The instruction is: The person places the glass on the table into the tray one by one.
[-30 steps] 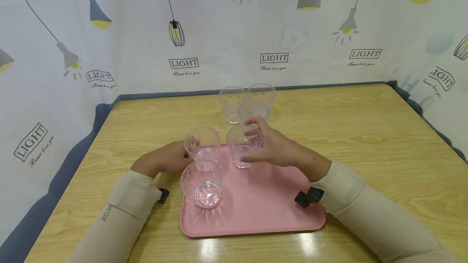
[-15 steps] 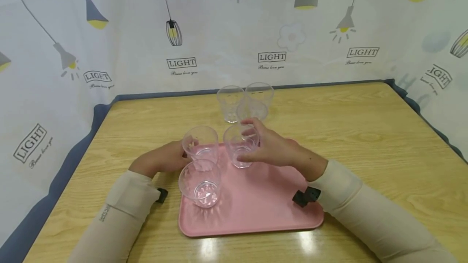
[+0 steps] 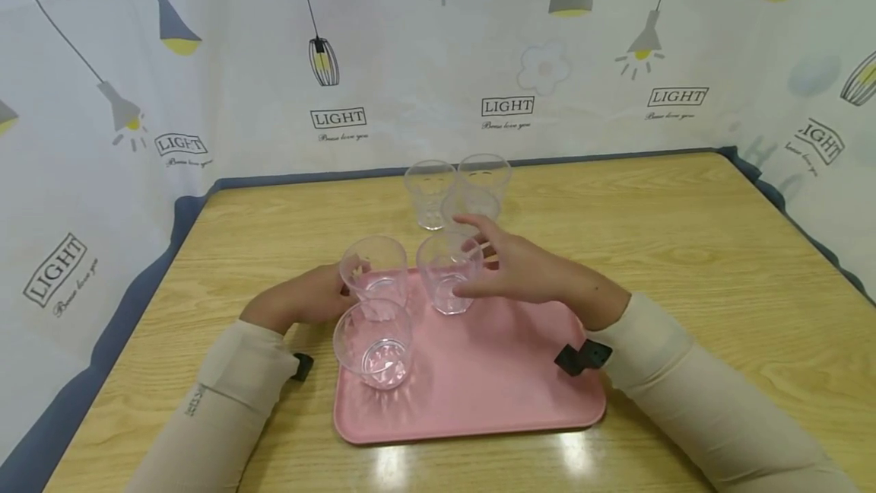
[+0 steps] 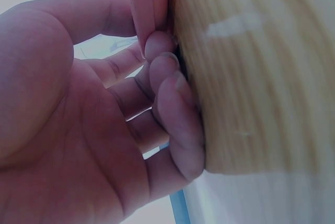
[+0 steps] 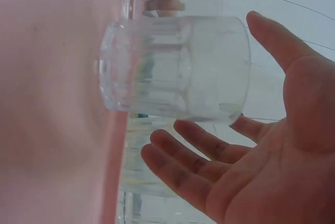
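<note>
My left hand (image 3: 316, 294) grips the left edge of a pink tray (image 3: 506, 394); in the left wrist view its thumb lies over the rim and its fingers curl underneath, against the tabletop. On the tray's far side stands a clear plastic cup (image 3: 448, 287), upright. Just right of that cup is my right hand (image 3: 523, 265), thumb and fingers spread. The right wrist view shows a gap between this hand (image 5: 277, 145) and the cup (image 5: 178, 67). Two more clear cups stand along the tray's left side, a rear one (image 3: 363, 249) and a front one (image 3: 372, 341).
Beyond the tray, several clear cups, including a left one (image 3: 430, 192) and a right one (image 3: 489, 173), cluster on the wooden table (image 3: 650, 249). A white curtain printed with lamps (image 3: 438, 59) rises behind the table's far edge.
My right hand has drawn back to the right from the cup, its fingers spreading; the cup stays on the tray. My left hand keeps its place at the tray's edge.
</note>
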The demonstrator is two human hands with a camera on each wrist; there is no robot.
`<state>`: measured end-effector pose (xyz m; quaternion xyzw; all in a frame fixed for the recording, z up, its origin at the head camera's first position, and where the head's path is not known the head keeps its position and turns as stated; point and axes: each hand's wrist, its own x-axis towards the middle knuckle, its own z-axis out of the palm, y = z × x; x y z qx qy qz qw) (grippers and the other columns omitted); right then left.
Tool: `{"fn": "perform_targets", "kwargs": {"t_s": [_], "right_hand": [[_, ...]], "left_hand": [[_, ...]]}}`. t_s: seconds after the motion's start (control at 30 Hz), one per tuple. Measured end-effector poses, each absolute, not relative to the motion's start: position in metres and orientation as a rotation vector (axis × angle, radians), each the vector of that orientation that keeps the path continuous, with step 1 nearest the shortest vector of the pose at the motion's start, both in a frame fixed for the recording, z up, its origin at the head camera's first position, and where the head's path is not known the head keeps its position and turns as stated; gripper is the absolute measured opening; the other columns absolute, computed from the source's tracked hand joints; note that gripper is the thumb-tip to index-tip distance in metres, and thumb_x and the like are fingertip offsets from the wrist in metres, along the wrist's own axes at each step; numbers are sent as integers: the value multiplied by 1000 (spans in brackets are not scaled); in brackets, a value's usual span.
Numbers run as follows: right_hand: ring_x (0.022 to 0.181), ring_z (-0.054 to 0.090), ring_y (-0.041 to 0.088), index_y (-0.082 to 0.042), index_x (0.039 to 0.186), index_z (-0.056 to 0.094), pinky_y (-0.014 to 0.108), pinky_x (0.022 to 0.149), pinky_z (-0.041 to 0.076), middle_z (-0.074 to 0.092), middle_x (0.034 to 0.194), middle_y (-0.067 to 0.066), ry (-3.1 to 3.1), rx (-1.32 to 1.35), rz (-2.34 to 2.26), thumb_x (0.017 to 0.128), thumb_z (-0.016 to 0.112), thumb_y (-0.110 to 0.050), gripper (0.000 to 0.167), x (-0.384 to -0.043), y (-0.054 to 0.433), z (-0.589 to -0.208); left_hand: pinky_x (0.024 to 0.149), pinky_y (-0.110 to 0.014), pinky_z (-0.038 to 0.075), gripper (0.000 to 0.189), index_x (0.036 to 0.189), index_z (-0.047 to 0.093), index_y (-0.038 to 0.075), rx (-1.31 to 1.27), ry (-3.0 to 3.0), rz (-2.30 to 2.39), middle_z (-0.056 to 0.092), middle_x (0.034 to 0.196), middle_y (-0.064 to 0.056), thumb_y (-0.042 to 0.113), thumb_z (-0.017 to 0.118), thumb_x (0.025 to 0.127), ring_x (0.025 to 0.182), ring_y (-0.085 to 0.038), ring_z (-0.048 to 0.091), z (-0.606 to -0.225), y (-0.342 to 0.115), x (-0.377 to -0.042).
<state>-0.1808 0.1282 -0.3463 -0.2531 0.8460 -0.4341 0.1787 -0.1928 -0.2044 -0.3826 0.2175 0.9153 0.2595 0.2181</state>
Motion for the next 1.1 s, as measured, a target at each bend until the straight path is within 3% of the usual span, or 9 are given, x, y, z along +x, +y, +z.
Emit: {"fn": "perform_targets", "kwargs": {"t_s": [0.13, 0.33, 0.5, 0.63, 0.9, 1.1], "right_hand": [[127, 56, 33, -24, 157, 25, 46, 104, 50, 53, 138, 17, 2430, -730, -1229, 86, 78, -35, 90, -182, 133, -341], [111, 63, 25, -24, 147, 41, 41, 89, 56, 64, 117, 7, 2611, -648, -1228, 92, 71, -39, 64, -185, 139, -337], [100, 64, 25, -18, 140, 48, 40, 84, 55, 63, 105, 9, 2743, -587, -1316, 94, 70, -26, 53, -191, 143, -336], [103, 61, 28, -15, 140, 48, 42, 88, 54, 59, 112, 14, 2769, -554, -1373, 94, 69, -20, 52, -196, 146, -338], [125, 51, 39, -10, 144, 43, 53, 97, 51, 47, 141, 21, 2762, -554, -1388, 93, 70, -19, 59, -204, 150, -344], [128, 48, 40, -9, 146, 42, 55, 99, 50, 43, 144, 22, 2743, -600, -1366, 93, 70, -16, 61, -205, 149, -348]], "left_hand": [[110, -55, 41, 47, 138, 47, 8, 593, 2533, 728, 61, 131, -16, 32, 59, 100, 125, -32, 55, -383, -205, -193], [110, -55, 41, 47, 138, 45, 7, 595, 2530, 742, 60, 131, -16, 31, 59, 100, 124, -30, 55, -385, -204, -194], [111, -55, 41, 48, 139, 45, 7, 579, 2526, 744, 59, 132, -17, 31, 59, 99, 125, -31, 54, -384, -203, -194], [111, -56, 40, 48, 139, 45, 7, 572, 2525, 744, 59, 133, -17, 31, 59, 100, 125, -31, 54, -384, -203, -193], [106, -53, 44, 45, 135, 46, 8, 575, 2524, 758, 62, 123, -14, 31, 61, 99, 115, -27, 55, -384, -203, -193], [106, -53, 44, 47, 136, 47, 9, 569, 2530, 741, 62, 123, -13, 33, 61, 99, 114, -27, 56, -384, -203, -193]]}}
